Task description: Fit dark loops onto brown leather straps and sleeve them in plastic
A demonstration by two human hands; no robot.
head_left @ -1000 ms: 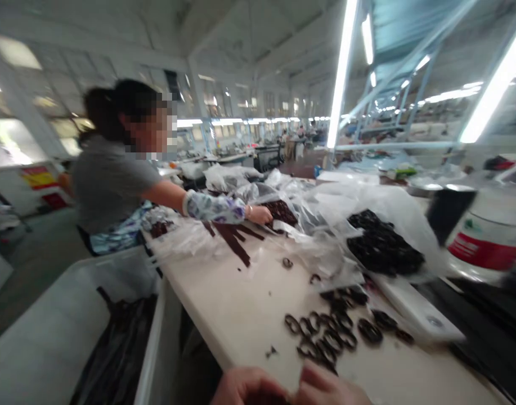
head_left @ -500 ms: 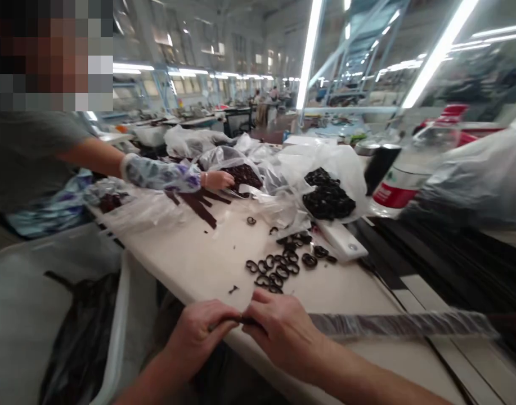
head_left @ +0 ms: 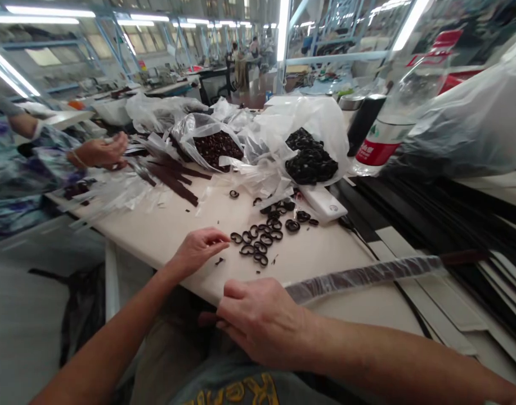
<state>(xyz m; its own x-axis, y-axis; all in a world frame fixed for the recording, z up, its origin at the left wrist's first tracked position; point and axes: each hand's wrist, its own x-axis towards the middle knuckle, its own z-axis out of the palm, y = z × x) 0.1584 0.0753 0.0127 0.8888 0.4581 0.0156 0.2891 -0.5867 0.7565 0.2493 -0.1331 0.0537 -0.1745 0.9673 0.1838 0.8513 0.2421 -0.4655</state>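
Note:
My left hand (head_left: pixel 201 247) rests on the pale table (head_left: pixel 173 225) with loosely curled fingers. Its tips are just short of a scatter of several small black rings (head_left: pixel 260 242), and nothing shows in it. At the table's near edge my right hand (head_left: pixel 261 320) is closed on the end of a long dark strap in a clear plastic sleeve (head_left: pixel 359 275). The strap runs off to the right across the table.
A clear bag of black rings (head_left: pixel 310 160) and a bag of brown pieces (head_left: pixel 218 147) lie behind the scatter. Brown strips (head_left: pixel 173 180), a water bottle (head_left: pixel 386 132) and stacked black straps (head_left: pixel 443 214) are nearby. A co-worker's hand (head_left: pixel 99 152) works at the left, above a white bin (head_left: pixel 25 315).
The camera has tilted down. My left hand let go of the strap end and moved forward to the loose rings. My right hand kept hold and drew back to the table edge.

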